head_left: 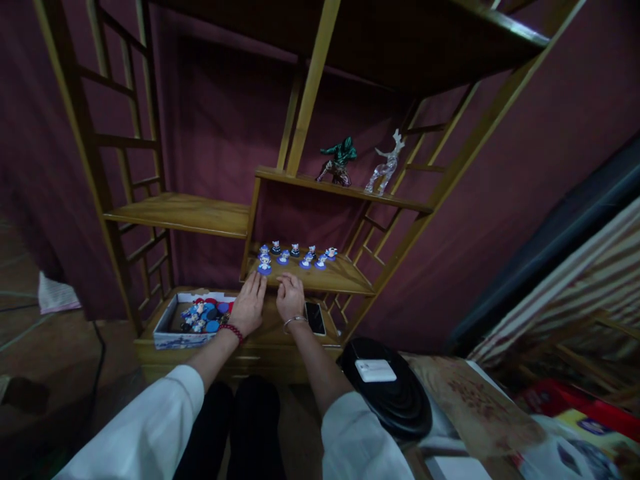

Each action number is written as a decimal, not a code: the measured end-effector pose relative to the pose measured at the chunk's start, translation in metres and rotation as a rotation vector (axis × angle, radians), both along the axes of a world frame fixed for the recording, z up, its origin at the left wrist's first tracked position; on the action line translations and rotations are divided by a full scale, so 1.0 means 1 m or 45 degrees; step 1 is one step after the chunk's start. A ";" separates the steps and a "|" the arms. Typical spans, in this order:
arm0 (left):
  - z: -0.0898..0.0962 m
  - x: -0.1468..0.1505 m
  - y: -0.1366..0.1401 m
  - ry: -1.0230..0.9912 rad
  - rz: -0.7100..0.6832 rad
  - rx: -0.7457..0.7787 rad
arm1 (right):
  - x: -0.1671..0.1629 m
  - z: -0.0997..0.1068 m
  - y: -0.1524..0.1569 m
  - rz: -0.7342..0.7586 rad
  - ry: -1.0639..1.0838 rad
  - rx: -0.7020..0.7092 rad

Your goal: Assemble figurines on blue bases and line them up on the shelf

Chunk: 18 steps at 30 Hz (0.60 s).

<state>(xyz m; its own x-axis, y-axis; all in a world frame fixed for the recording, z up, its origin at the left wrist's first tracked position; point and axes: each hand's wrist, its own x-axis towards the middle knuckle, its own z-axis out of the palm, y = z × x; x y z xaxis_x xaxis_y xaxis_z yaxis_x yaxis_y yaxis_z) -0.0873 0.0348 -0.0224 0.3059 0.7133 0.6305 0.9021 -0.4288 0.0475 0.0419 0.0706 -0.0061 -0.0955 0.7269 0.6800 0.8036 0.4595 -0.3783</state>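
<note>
Standing upright just beyond the nearer left hand (249,310), the front figurine (265,265) has the curled right hand (291,298) to its right; whether either grip is closed cannot be told.

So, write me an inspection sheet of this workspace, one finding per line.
Surface: yellow-brown wooden shelf.
Job's things: small figurines, mostly blue and white, standing on the shelf; more jumbled in an open, pale cardboard box.
Clutter: black-screened, white-edged phone-like slab below the shelf.
Grips: left hand, fingers straight, close to the front figurine, contact unclear; right hand curled by the shelf's front edge, contents hidden.
Cables: thin black cable, floor, left.
Surroundings: dark red backdrop; crouching green figure and clear deer figurine above.
</note>
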 end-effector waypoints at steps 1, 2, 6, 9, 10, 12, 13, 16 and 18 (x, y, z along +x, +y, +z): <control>0.000 0.000 -0.002 -0.019 0.002 -0.006 | -0.003 -0.003 -0.003 -0.012 -0.015 0.014; -0.001 0.001 -0.004 -0.038 0.006 -0.009 | -0.006 -0.005 -0.006 -0.018 -0.035 0.025; -0.004 0.002 -0.013 -0.111 0.059 -0.019 | -0.021 -0.020 -0.022 -0.010 -0.085 0.053; -0.012 -0.002 -0.019 -0.134 0.089 -0.043 | -0.033 -0.033 -0.034 0.006 -0.077 0.048; -0.016 -0.004 -0.021 -0.128 0.081 -0.054 | -0.037 -0.038 -0.037 0.014 -0.071 0.040; -0.028 -0.011 -0.024 -0.129 0.069 -0.091 | -0.045 -0.050 -0.043 0.045 -0.065 0.021; -0.036 -0.015 -0.025 -0.142 0.075 -0.121 | -0.049 -0.056 -0.045 0.069 -0.068 0.010; -0.061 -0.029 -0.030 -0.183 0.160 -0.256 | -0.064 -0.075 -0.048 0.159 -0.085 -0.071; -0.074 -0.039 -0.033 -0.147 0.183 -0.350 | -0.075 -0.087 -0.048 0.218 -0.084 -0.178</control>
<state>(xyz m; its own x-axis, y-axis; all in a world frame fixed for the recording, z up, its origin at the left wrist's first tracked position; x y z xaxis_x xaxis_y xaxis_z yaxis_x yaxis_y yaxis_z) -0.1258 0.0013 -0.0966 0.1276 0.8924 0.4329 0.9342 -0.2547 0.2497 -0.0331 0.0229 -0.0934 -0.2668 0.7828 0.5621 0.7433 0.5384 -0.3970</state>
